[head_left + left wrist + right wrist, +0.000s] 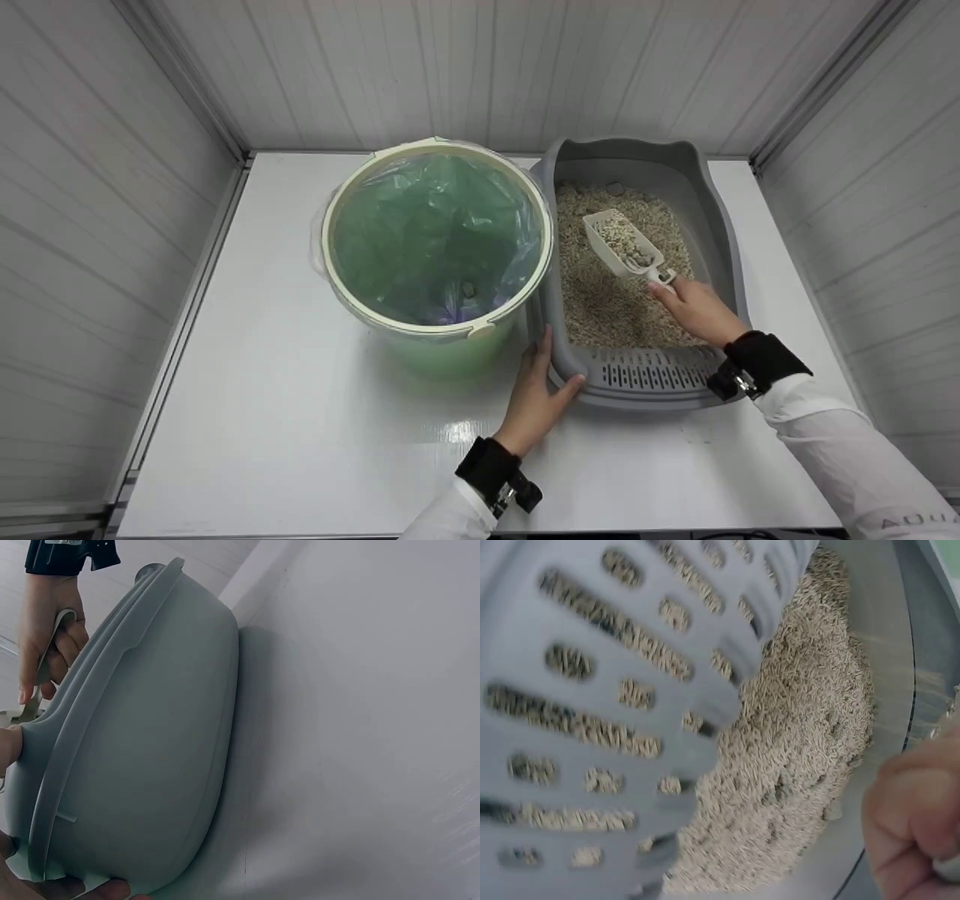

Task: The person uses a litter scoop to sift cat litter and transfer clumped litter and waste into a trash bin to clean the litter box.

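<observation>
A grey litter box (724,247) holds beige pellet litter (622,319) with a dark clump (615,188) near its back. My right hand (697,309) grips the handle of a white litter scoop (611,255), held over the litter. Pellets and a few greyish lumps lie in the scoop. Pale blurred streaks (911,694) show near that hand in the right wrist view. At the box's near left corner, my left hand (534,401) holds the rim, thumb along the front and fingers along the side. Some of its fingertips (112,889) press the outer wall below the rim.
Left of the box, close against it, stands a pale green bucket (450,352) lined with a clear plastic bag (420,232). A small grey lump (469,289) lies inside. Both stand on a white table (300,450) with panelled walls (465,75) at the back and sides.
</observation>
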